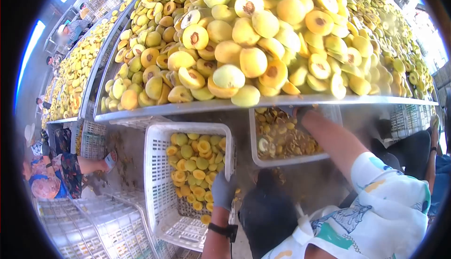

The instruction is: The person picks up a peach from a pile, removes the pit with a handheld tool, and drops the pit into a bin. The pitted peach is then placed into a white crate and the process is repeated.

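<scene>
My left hand (223, 192), in a grey glove with a black band on the wrist, is at the right rim of a white plastic crate (157, 174). Inside the crate lie many yellow peach halves (199, 162). The fingers are turned away, so I cannot make out what they hold. Under the metal table edge, my right hand (296, 112) reaches over a second white crate (254, 141) with peach pits and scraps (284, 137). Most of that hand is hidden by the edge and the forearm. Above both hands, halved peaches (253, 38) are heaped on the table.
The table's metal rim (263, 104) runs across in front of me. Another fruit-covered table (77, 78) stands at left, with several people beside it. Stacked white crates (94, 221) are at lower left. Another person's arm (433, 151) shows at far right.
</scene>
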`<state>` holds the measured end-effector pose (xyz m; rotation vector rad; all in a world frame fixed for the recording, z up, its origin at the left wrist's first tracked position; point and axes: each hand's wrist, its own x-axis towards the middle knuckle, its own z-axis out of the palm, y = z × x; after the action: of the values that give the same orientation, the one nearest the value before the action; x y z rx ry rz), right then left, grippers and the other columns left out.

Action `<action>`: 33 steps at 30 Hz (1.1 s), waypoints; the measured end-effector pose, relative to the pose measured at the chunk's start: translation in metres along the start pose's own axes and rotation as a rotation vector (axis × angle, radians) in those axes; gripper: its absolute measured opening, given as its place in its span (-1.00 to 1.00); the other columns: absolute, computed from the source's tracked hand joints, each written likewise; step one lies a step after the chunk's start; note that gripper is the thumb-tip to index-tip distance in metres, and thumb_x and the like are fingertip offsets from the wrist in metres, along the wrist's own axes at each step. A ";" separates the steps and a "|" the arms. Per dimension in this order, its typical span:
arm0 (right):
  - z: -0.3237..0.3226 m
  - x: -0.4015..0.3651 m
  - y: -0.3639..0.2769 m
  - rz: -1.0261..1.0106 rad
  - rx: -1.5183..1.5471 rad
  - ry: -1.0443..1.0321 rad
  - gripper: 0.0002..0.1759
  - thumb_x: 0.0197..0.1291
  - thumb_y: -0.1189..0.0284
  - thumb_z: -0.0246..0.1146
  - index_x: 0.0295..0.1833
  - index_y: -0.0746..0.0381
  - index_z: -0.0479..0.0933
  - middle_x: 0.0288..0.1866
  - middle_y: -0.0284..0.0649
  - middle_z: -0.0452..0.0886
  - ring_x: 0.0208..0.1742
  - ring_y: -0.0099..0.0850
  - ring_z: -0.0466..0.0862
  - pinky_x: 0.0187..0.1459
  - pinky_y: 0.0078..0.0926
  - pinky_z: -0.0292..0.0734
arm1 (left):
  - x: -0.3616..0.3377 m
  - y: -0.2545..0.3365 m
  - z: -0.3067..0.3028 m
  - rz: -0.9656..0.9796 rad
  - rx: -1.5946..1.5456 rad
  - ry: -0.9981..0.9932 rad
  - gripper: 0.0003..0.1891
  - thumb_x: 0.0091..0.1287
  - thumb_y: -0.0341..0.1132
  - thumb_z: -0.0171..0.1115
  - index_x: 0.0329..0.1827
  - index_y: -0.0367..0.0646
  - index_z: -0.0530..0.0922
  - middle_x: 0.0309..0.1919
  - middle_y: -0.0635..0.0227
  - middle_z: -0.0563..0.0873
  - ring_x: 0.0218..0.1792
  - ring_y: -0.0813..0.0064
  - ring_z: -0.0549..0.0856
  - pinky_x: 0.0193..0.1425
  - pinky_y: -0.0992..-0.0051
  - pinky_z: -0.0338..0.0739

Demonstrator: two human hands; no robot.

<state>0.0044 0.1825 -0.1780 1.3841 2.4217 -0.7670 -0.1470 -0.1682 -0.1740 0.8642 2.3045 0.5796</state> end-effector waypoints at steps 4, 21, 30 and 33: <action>0.009 0.044 0.002 -0.009 -0.045 -0.067 -0.54 0.18 0.19 0.20 0.12 0.21 0.59 -0.14 0.08 0.71 -0.07 0.02 0.71 0.01 -0.10 0.58 | 0.003 0.005 -0.003 -0.012 0.024 -0.010 -0.51 0.32 -0.11 0.20 0.25 -0.17 0.55 -0.03 -0.08 0.69 0.01 -0.09 0.66 0.10 0.11 0.54; 0.027 0.029 -0.009 -0.266 -0.070 -0.173 -0.47 0.10 0.17 0.29 0.14 0.24 0.56 -0.12 0.10 0.70 -0.06 0.03 0.69 0.01 -0.10 0.58 | -0.001 0.006 0.002 -0.047 0.129 0.030 -0.54 0.32 -0.15 0.19 0.22 -0.18 0.57 -0.08 -0.06 0.70 -0.04 -0.08 0.68 0.06 0.10 0.57; -0.028 -0.151 0.005 -0.223 0.171 -0.145 -0.48 -0.02 0.31 0.33 0.11 0.24 0.59 -0.15 0.14 0.69 -0.07 0.06 0.69 -0.01 -0.14 0.57 | 0.007 -0.025 0.014 0.206 0.311 0.260 -0.57 0.31 -0.11 0.25 0.09 -0.26 0.58 -0.19 -0.06 0.72 -0.12 -0.04 0.71 -0.03 0.16 0.60; -0.078 -0.237 0.003 -0.395 0.375 -0.056 -0.51 0.11 0.40 0.33 0.21 0.16 0.58 0.00 -0.11 0.70 -0.03 -0.29 0.72 0.02 -0.38 0.63 | -0.027 0.075 -0.047 0.301 -0.577 0.297 -0.60 0.40 -0.10 0.21 0.05 -0.29 0.56 -0.25 0.08 0.71 -0.16 0.19 0.73 -0.11 0.34 0.62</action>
<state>0.1337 0.0558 -0.0060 0.9749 2.6341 -1.3939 -0.1296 -0.1437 -0.0862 0.8763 2.0734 1.5014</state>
